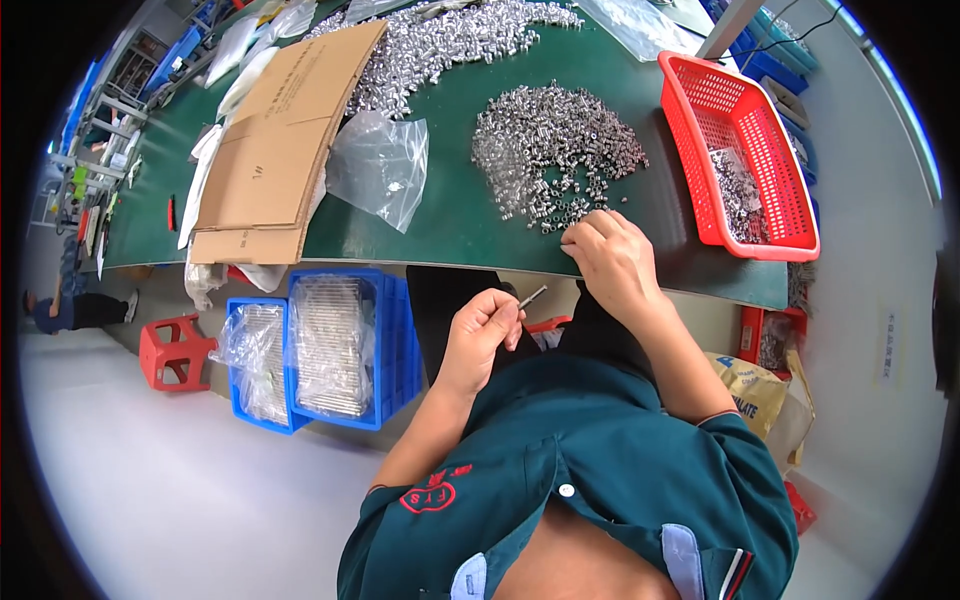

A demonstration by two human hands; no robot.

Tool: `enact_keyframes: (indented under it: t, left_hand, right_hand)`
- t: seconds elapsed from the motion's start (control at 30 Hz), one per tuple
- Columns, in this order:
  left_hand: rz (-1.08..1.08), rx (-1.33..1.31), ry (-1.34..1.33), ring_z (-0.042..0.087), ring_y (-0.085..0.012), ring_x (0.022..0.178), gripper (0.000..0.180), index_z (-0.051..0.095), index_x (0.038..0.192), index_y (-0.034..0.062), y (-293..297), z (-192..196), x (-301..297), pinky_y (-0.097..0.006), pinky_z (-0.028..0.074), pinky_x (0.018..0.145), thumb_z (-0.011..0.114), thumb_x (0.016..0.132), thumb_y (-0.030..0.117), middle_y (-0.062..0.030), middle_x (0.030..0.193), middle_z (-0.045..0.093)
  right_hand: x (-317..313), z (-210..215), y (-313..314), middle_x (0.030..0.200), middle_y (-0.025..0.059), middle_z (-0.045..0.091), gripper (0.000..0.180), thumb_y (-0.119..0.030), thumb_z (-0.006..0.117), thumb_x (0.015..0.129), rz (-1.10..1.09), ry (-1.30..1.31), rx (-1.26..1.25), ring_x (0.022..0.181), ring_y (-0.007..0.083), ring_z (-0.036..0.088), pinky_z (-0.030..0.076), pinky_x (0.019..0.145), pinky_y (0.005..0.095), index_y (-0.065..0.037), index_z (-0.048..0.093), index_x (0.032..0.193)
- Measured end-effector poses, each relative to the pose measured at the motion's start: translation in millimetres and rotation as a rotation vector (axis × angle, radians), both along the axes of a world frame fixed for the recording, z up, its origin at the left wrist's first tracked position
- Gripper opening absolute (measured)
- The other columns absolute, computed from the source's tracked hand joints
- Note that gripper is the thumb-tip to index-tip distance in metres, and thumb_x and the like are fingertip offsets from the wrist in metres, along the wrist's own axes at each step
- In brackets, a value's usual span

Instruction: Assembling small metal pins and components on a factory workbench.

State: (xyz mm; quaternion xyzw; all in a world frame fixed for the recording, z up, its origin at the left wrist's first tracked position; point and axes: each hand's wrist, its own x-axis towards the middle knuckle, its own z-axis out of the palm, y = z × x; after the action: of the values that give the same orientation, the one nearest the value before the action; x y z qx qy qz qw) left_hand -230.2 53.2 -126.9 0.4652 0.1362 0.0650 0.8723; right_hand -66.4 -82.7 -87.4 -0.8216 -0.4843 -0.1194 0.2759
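A slim metal rod (534, 297) juts from between the thumb and fingers of my left hand (484, 332), which is closed around it just off the table's near edge. My right hand (612, 258) rests at the table edge with its fingers bent and drawn together. Whatever its fingertips hold is hidden. Just beyond it spreads a pile of small silver metal sleeves (560, 140) on the green table (450, 225), with several strays along its near side.
Flat cardboard (270, 140) and a clear plastic bag (380, 165) lie to the left. A larger heap of metal parts (450, 40) is behind. A red basket (710, 205) with metal parts stands right. Blue crates (375, 350) and a red stool (175, 350) are below left.
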Motion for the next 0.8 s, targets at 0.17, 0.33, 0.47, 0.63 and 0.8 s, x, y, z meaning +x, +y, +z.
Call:
enact_keyframes:
  t: [0.17, 0.33, 0.47, 0.63, 0.8]
  left_hand:
    - [0.035, 0.186, 0.006, 0.045, -0.0082, 0.056, 0.017, 0.054, 0.085, 0.0015, -0.3, 1.1, 2.3, -0.022, 0.038, 0.055, 0.054, 0.092, 0.016, -0.0006, 0.063, 0.05]
    - [0.03, 0.254, 0.022, 0.046, -0.0071, 0.057, 0.016, 0.054, 0.085, 0.001, -3.6, 6.0, 3.9, -0.02, 0.038, 0.056, 0.054, 0.093, 0.015, -0.0002, 0.064, 0.05]
    - [0.031, 0.329, 0.029, 0.046, -0.0066, 0.058, 0.015, 0.054, 0.085, 0.0007, -3.9, 5.5, 1.1, -0.02, 0.038, 0.056, 0.053, 0.093, 0.013, 0.0, 0.064, 0.05]
    - [0.035, 0.557, 0.041, 0.046, -0.0065, 0.058, 0.015, 0.054, 0.085, 0.0009, -4.2, 12.7, 0.1, -0.02, 0.038, 0.055, 0.052, 0.093, 0.013, 0.0001, 0.064, 0.05]
    - [0.054, 0.399, 0.028, 0.046, -0.0066, 0.058, 0.015, 0.054, 0.085, 0.0015, -8.1, 6.5, 4.5, -0.02, 0.037, 0.055, 0.052, 0.093, 0.014, 0.0, 0.064, 0.051]
  right_hand:
    - [-22.0, 11.5, -8.9, 0.079, 0.0025, 0.063, 0.01, -0.01, 0.065, 0.083, 0.039, 0.965, 0.23, 0.065, 0.0086, 0.057, 0.045, 0.057, 0.0239, -0.001, 0.061, 0.082]
    - [-26.1, 7.6, -12.6, 0.073, 0.0052, 0.063, 0.009, -0.01, 0.063, 0.085, 0.11, 1.79, 0.462, 0.058, 0.0084, 0.056, 0.045, 0.052, 0.0209, -0.003, 0.061, 0.087]
    - [-26.2, 4.6, -14.4, 0.072, 0.0051, 0.063, 0.007, -0.01, 0.062, 0.085, 0.147, 1.931, 0.452, 0.057, 0.0086, 0.056, 0.045, 0.051, 0.0212, -0.003, 0.061, 0.085]
    - [-26.8, 4.4, -17.5, 0.073, 0.0052, 0.063, 0.007, -0.01, 0.062, 0.085, 0.157, 1.925, 0.416, 0.057, 0.0085, 0.056, 0.046, 0.052, 0.022, -0.003, 0.06, 0.085]
    - [-49.3, 8.7, -15.3, 0.078, 0.0036, 0.063, 0.014, -0.009, 0.061, 0.087, 0.053, 1.437, 0.418, 0.068, 0.0065, 0.057, 0.049, 0.063, 0.0208, 0.002, 0.06, 0.096]
